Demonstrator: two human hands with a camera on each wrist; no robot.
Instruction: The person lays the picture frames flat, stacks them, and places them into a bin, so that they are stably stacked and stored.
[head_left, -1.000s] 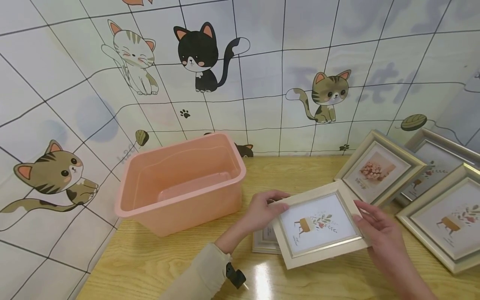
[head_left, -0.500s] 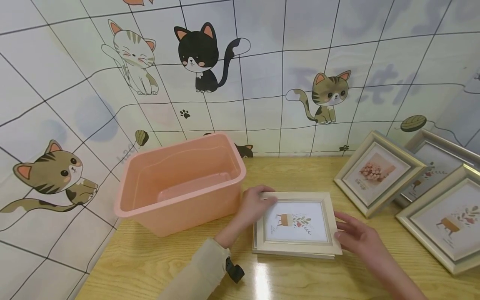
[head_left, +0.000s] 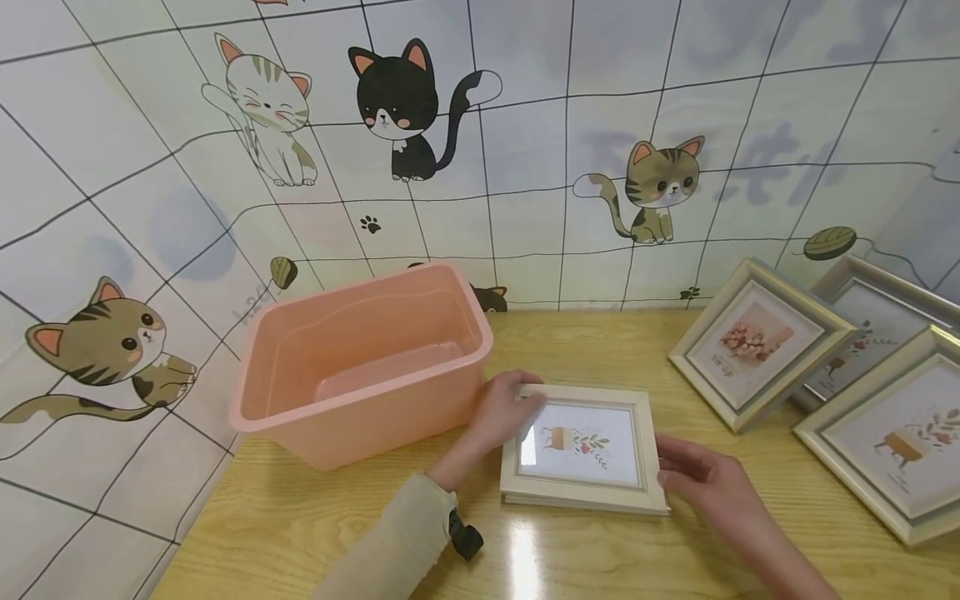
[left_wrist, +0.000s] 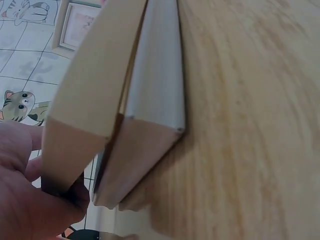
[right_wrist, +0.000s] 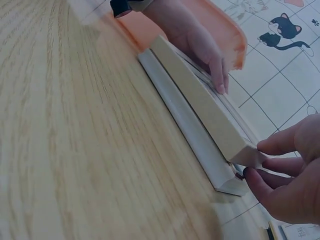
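Observation:
A cream picture frame point(head_left: 576, 492) with a drawing of a potted plant lies face up on a second, paler frame point(left_wrist: 157, 70) of nearly the same size. My left hand point(head_left: 501, 417) grips its left edge, thumb on top. In the left wrist view the left hand point(left_wrist: 32, 195) has its fingers under the upper frame's end, with a thin gap above the lower one. My right hand point(head_left: 708, 483) is at the right edge; the right wrist view shows that hand point(right_wrist: 292, 172) pinching the upper frame's corner between thumb and fingers.
A pink plastic bin point(head_left: 405, 417) stands on the wooden table point(head_left: 480, 550) behind and left of the hands. To the right, a frame with a flower photo point(head_left: 761, 342), a larger plant frame point(head_left: 907, 442) and a silver frame point(head_left: 847, 292) stand upright. A cat-patterned wall closes the back.
The cream frame, held tilted in both hands a second ago, has come down and left onto the lower frame and now lines up with it. Both hands moved with it.

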